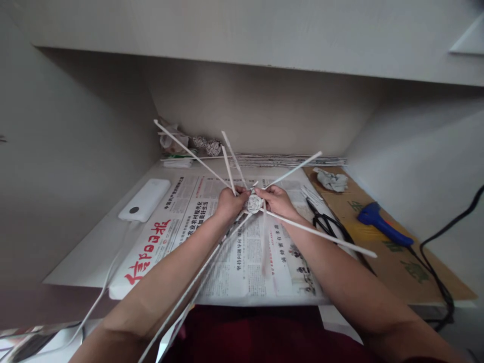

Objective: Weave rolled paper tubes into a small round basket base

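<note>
Forearms [181, 275] are slanting inward; left hand [230, 203] and right hand [280, 200] are pinching the weave [253, 204] between fingers [242, 196]; even tension should be keeping surrounding strips [196, 160] snug.

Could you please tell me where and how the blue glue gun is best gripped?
Probably by the long handle, from above with the right hand: the blue glue gun lies on the cardboard, its handle slanting toward the near right, away from the wider head, the cord beyond.
</note>
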Tool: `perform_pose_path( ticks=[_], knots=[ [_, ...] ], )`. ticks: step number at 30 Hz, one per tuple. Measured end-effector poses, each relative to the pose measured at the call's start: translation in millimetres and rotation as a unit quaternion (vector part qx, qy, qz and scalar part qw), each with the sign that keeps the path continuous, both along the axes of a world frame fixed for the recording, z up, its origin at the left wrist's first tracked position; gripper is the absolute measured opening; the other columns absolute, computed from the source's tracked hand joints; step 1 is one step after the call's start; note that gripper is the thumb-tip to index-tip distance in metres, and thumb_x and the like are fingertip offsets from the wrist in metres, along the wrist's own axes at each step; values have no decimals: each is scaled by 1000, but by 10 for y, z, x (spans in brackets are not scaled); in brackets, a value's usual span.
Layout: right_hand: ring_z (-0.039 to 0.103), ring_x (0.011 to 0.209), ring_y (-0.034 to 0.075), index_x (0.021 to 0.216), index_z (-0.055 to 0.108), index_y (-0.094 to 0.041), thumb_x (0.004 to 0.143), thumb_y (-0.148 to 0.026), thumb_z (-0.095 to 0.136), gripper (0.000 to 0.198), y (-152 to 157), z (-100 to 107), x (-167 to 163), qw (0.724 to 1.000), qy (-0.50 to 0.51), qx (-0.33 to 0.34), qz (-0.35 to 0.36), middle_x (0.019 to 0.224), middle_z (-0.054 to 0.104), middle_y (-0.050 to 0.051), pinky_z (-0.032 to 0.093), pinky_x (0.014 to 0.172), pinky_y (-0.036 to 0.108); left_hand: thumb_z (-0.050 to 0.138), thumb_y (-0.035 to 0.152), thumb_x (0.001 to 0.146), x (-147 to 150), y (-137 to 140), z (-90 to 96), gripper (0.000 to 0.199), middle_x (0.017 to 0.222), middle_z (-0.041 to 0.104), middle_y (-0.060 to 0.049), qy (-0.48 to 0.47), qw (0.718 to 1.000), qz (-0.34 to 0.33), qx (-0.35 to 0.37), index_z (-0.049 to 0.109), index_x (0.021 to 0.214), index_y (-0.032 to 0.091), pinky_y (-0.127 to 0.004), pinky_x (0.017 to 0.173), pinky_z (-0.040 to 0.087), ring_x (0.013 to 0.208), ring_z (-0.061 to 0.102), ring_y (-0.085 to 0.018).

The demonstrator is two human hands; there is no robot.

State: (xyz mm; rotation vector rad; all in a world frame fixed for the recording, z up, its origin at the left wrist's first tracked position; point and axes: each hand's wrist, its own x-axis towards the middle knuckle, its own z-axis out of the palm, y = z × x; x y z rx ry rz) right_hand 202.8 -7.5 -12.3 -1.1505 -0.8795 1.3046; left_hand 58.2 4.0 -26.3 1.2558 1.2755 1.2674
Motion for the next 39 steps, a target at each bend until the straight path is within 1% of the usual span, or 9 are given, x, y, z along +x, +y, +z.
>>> perform_pose_path(
  ticks=[6, 9, 15, 19, 23, 27, 30, 34, 39],
  knots=[
    [57, 49, 13, 68, 56, -20, 51, -48, 88, 46, -28, 121, 3, 1000, -2, 14, -20, 57, 62, -3, 50, 45, 26, 73, 30, 66, -7, 18, -3, 16, 62, 66, -2, 4, 1000, 2, 6, 67, 69, 15, -26, 55, 45, 56, 59, -15],
    [59, 53, 13, 70, 62, -18, 55, -55, 84, 45, -6, 94, 33, 999, -32, 28, -21, 61, 65, 0, 49, 46, 24, 75, 31, 64, -29, 55, -25, 19, 64, 68, -3, -11, 1000, 13, 0, 68, 71, 15, -26, 57, 46, 58, 61, -16],
    [59, 57, 13, 76, 70, -16, 61, -56, 79, 43, 28, 54, 60, 989, -93, 85, -78, 72, 70, 3, 44, 45, 22, 79, 28, 58, -60, 126, -62, 21, 66, 70, -3, -40, 998, 49, 1, 69, 71, 15, -26, 59, 48, 62, 63, -17],
    [58, 55, 13, 82, 74, -16, 69, -56, 73, 42, 27, 53, 78, 981, -144, 118, -58, 69, 69, 3, 43, 46, 23, 77, 27, 57, -58, 90, -19, 20, 61, 67, -2, -70, 997, 33, -12, 70, 69, 13, -26, 56, 45, 56, 59, -15],
    [68, 72, 19, 89, 77, -17, 74, -48, 71, 36, 60, -41, 109, 971, -181, 158, 1, 82, 76, 6, 53, 65, 28, 81, 27, 52, -44, 66, -5, 24, 58, 65, -2, -107, 994, -6, -22, 70, 68, 13, -26, 55, 44, 54, 58, -15],
    [70, 88, 22, 98, 77, -20, 79, -37, 67, 27, 86, -122, 136, 953, -241, 183, 20, 99, 77, 7, 54, 83, 35, 85, 26, 48, -38, 91, -33, 27, 57, 65, -2, -133, 990, -24, -28, 70, 66, 13, -26, 54, 44, 53, 56, -14],
    [69, 82, 20, 98, 77, -21, 82, -34, 62, 25, 90, -107, 159, 937, -280, 209, -12, 98, 76, 7, 54, 80, 33, 84, 27, 51, -40, 104, -32, 24, 55, 64, -2, -139, 989, -32, -28, 70, 65, 12, -24, 49, 40, 49, 53, -12],
    [62, 71, 16, 103, 75, -20, 77, -32, 66, 30, 89, -52, 178, 909, -338, 229, -85, 101, 72, 8, 53, 71, 30, 84, 26, 50, -38, 88, -1, 25, 54, 63, -2, -163, 984, -53, -49, 69, 64, 12, -24, 47, 40, 47, 52, -12],
    [64, 71, 15, 100, 71, -19, 74, -25, 63, 28, 80, -59, 126, 945, -258, 203, -1, 86, 72, 3, 51, 69, 28, 88, 29, 46, -36, 53, 29, 32, 56, 65, -3, -176, 980, -73, -58, 70, 67, 12, -24, 47, 41, 47, 55, -13]
  ],
)
